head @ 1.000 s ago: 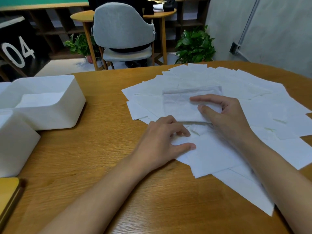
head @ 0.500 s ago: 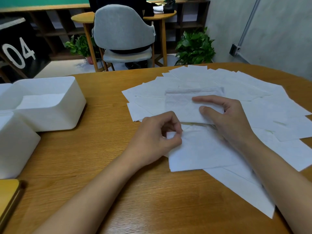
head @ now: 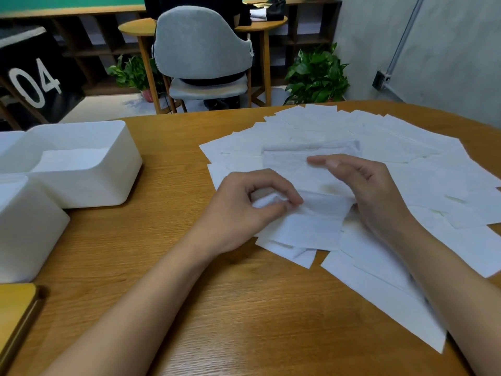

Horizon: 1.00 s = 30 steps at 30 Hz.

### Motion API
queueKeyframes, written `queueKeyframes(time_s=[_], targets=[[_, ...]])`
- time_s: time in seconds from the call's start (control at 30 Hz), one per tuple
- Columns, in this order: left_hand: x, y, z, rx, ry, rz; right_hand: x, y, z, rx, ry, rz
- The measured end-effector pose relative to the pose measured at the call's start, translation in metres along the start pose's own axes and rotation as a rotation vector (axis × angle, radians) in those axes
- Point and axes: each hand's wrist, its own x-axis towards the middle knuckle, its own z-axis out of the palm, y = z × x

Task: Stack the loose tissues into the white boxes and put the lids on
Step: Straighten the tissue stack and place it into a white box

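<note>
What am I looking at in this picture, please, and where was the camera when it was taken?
There is no machine here: a person works with two bare hands, and the one camera sits on their head, looking forward and down. So the arms coming in from the bottom are the wearer's own. On the wooden table lie many loose tissues, spread in an overlapping fan. To the left stand an open white box and, nearer, a second white box cut by the picture's edge. The left hand pinches the corner of one tissue between thumb and fingers. The right hand lies with fairly straight fingers over a small gathered stack, apparently gripping nothing.
</note>
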Motion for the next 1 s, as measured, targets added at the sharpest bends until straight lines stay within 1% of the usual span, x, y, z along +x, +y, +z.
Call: queueKeyframes(time_s=[0.07,0.17,0.27,0.4,0.63,0.7,0.77,0.8,0.83,0.9,0.93,1.0], targets=[[0.001,0.002,-0.002,-0.085,0.077,-0.013,-0.001,0.001,0.0,0.068,-0.039,0.005],[0.002,0.0,-0.002,-0.216,0.221,-0.081,-0.004,0.005,0.001,0.143,-0.078,0.053],[0.002,-0.004,-0.001,-0.248,0.28,-0.118,-0.006,0.003,0.004,0.188,-0.134,0.036],[0.003,-0.006,0.003,-0.207,0.294,-0.136,-0.01,-0.008,0.008,0.176,-0.191,0.007],[0.004,-0.012,0.007,-0.08,0.277,-0.061,-0.012,-0.01,0.013,0.133,-0.169,-0.045],[0.004,-0.015,0.009,0.04,0.347,-0.02,-0.011,-0.011,0.014,0.124,-0.157,-0.064],[0.004,-0.016,0.008,0.131,0.441,-0.033,-0.01,-0.011,0.012,0.143,-0.129,-0.078],[0.005,-0.015,0.007,0.111,0.457,-0.071,-0.009,-0.011,0.011,0.166,-0.115,-0.074],[0.005,-0.014,0.006,0.033,0.441,-0.128,-0.008,-0.012,0.01,0.196,-0.103,-0.065],[0.006,-0.008,0.006,-0.217,0.364,-0.256,-0.007,-0.012,0.007,0.247,-0.083,-0.048],[0.006,-0.006,0.006,-0.294,0.342,-0.301,-0.007,-0.011,0.006,0.265,-0.079,-0.036],[0.005,-0.005,0.006,-0.329,0.345,-0.327,-0.006,-0.011,0.006,0.286,-0.087,0.002]])
